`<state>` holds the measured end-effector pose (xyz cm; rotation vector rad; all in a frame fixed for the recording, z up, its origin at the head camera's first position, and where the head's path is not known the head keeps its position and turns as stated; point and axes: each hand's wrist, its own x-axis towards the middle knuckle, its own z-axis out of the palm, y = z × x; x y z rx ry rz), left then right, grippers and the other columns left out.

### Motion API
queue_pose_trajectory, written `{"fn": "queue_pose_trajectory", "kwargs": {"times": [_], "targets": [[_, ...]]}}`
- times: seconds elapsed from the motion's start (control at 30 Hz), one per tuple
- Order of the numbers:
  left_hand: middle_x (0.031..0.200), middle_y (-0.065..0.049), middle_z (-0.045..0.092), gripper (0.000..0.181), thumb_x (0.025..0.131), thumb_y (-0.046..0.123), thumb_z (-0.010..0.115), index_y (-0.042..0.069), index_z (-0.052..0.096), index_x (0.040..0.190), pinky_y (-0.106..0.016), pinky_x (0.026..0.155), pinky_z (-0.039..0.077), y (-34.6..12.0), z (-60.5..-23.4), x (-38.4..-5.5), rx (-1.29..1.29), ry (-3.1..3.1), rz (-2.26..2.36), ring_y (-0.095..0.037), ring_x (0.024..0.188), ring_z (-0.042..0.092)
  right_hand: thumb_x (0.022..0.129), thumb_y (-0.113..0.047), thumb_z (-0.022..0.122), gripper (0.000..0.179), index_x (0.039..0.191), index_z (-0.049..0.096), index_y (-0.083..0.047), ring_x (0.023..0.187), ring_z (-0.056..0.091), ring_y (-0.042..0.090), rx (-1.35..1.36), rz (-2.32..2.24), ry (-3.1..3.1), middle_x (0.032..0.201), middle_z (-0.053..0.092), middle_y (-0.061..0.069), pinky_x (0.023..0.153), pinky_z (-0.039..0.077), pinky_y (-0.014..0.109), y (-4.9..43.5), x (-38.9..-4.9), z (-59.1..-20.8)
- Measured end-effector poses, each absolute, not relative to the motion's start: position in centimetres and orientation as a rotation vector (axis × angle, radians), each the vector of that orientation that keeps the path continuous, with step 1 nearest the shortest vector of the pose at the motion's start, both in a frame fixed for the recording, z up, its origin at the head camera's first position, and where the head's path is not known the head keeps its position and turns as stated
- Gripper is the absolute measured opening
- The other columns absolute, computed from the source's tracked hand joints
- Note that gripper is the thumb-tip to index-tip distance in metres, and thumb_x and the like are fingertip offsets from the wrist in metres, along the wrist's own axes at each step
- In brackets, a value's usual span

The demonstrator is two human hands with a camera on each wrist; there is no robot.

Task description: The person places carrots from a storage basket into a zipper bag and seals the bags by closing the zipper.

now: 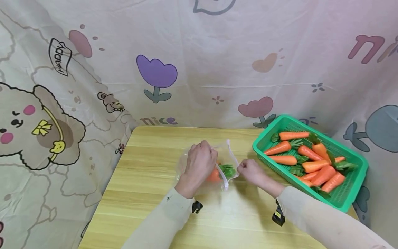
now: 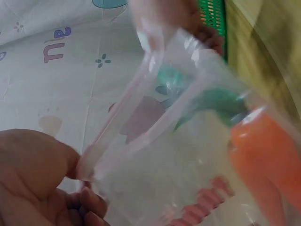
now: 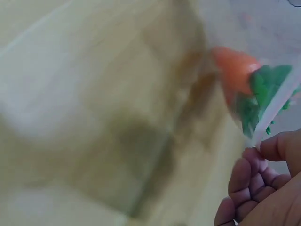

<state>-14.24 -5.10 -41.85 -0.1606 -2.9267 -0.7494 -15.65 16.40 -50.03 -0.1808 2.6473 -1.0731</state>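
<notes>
A clear zip bag [image 1: 223, 152] is stretched between both hands above the table, its whitish zip edges spread apart at the mouth. Orange carrots [image 2: 263, 150] with green leaves lie inside it, the leafy ends toward the mouth. My left hand [image 1: 201, 160] pinches one end of the mouth between thumb and fingers and hides part of the bag in the head view. At the opposite end, my right hand [image 1: 252, 172] pinches the zip edge [image 3: 275, 106] between thumb and index finger, its other fingers curled. Red print shows on the bag's side in the left wrist view.
A green plastic basket [image 1: 357, 183] holding several leafy carrots [image 1: 323, 175] stands at the right of the wood-grain table [image 1: 140, 166], close by my right forearm. A printed cloth [image 1: 205, 83] hangs behind the table and along its left side.
</notes>
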Motion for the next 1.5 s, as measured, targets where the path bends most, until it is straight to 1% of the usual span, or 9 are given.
{"fn": "queue_pose_trajectory", "kwargs": {"times": [0.17, 0.33, 0.43, 0.63, 0.87, 1.0, 1.17, 1.27, 1.5], "targets": [[0.071, -0.005, 0.055, 0.020, 0.098, 0.019, 0.054, 0.005, 0.059, 0.085, -0.040, 0.069, 0.048, -4.6, -42.4, -14.4, -0.255, -2.932, -0.476, -0.027, 0.071, 0.054, 0.094, -0.018, 0.058, 0.017, 0.083, 0.066, -0.009, 0.056, 0.050, 0.015, -0.282, -1.057, 2.777, 0.067, 0.059, 0.001, 0.051, 0.039, 0.030, 14.9, -16.2, -47.3], [0.071, -0.006, 0.056, 0.019, 0.098, 0.019, 0.056, 0.005, 0.060, 0.086, -0.038, 0.065, 0.044, -4.4, -42.7, -14.6, -0.288, -2.891, -0.300, -0.027, 0.071, 0.053, 0.092, -0.018, 0.059, 0.014, 0.081, 0.065, -0.011, 0.059, 0.052, 0.016, -0.326, -0.996, 2.879, 0.067, 0.060, -0.001, 0.055, 0.041, 0.032, 14.3, -16.5, -45.9], [0.069, -0.006, 0.055, 0.019, 0.098, 0.019, 0.058, 0.005, 0.059, 0.084, -0.037, 0.062, 0.041, -4.5, -42.7, -14.8, -0.280, -2.845, -0.221, -0.026, 0.068, 0.051, 0.092, -0.019, 0.061, 0.014, 0.081, 0.065, -0.012, 0.060, 0.054, 0.018, -0.274, -0.922, 2.924, 0.067, 0.061, 0.000, 0.056, 0.042, 0.033, 14.5, -16.7, -45.9], [0.070, -0.005, 0.055, 0.020, 0.097, 0.022, 0.060, 0.007, 0.059, 0.084, -0.036, 0.063, 0.038, -4.8, -42.7, -15.0, -0.266, -2.811, -0.159, -0.026, 0.069, 0.050, 0.093, -0.022, 0.063, 0.014, 0.083, 0.065, -0.013, 0.060, 0.056, 0.019, -0.211, -0.841, 2.974, 0.068, 0.062, 0.001, 0.056, 0.043, 0.034, 15.1, -17.1, -46.1], [0.070, -0.007, 0.060, 0.020, 0.095, 0.017, 0.062, 0.007, 0.061, 0.078, -0.039, 0.062, 0.042, -5.3, -42.2, -15.1, -0.311, -2.817, -0.022, -0.028, 0.068, 0.056, 0.091, -0.022, 0.062, 0.014, 0.080, 0.063, -0.014, 0.060, 0.055, 0.021, -0.223, -0.780, 3.002, 0.064, 0.059, 0.000, 0.056, 0.041, 0.036, 15.4, -17.0, -46.4], [0.069, -0.007, 0.057, 0.018, 0.092, 0.017, 0.065, 0.007, 0.060, 0.077, -0.039, 0.061, 0.041, -5.7, -41.8, -15.1, -0.309, -2.777, -0.038, -0.027, 0.067, 0.053, 0.090, -0.021, 0.063, 0.015, 0.077, 0.062, -0.015, 0.060, 0.055, 0.022, -0.230, -0.712, 3.078, 0.063, 0.057, -0.001, 0.062, 0.044, 0.041, 15.7, -16.9, -46.9], [0.066, -0.003, 0.052, 0.021, 0.090, 0.016, 0.066, 0.009, 0.056, 0.073, -0.030, 0.059, 0.024, -6.0, -42.1, -14.9, -0.429, -2.680, -0.019, -0.024, 0.063, 0.048, 0.088, -0.015, 0.067, 0.018, 0.071, 0.060, -0.015, 0.060, 0.056, 0.021, -0.418, -0.673, 3.222, 0.062, 0.056, -0.003, 0.070, 0.047, 0.048, 15.6, -16.7, -47.6], [0.065, -0.002, 0.049, 0.022, 0.089, 0.015, 0.065, 0.010, 0.054, 0.071, -0.028, 0.061, 0.017, -6.1, -42.4, -14.9, -0.478, -2.650, -0.042, -0.023, 0.062, 0.045, 0.087, -0.013, 0.067, 0.018, 0.070, 0.060, -0.015, 0.062, 0.057, 0.022, -0.477, -0.680, 3.252, 0.062, 0.057, -0.003, 0.068, 0.047, 0.048, 15.4, -16.6, -47.8], [0.068, -0.004, 0.049, 0.019, 0.093, 0.016, 0.061, 0.007, 0.055, 0.077, -0.033, 0.060, 0.034, -6.3, -42.6, -15.3, -0.459, -2.752, -0.166, -0.025, 0.066, 0.045, 0.086, -0.014, 0.065, 0.013, 0.074, 0.062, -0.013, 0.064, 0.058, 0.022, -0.400, -0.721, 3.227, 0.065, 0.059, -0.002, 0.068, 0.049, 0.046, 15.5, -16.7, -48.0]]}}
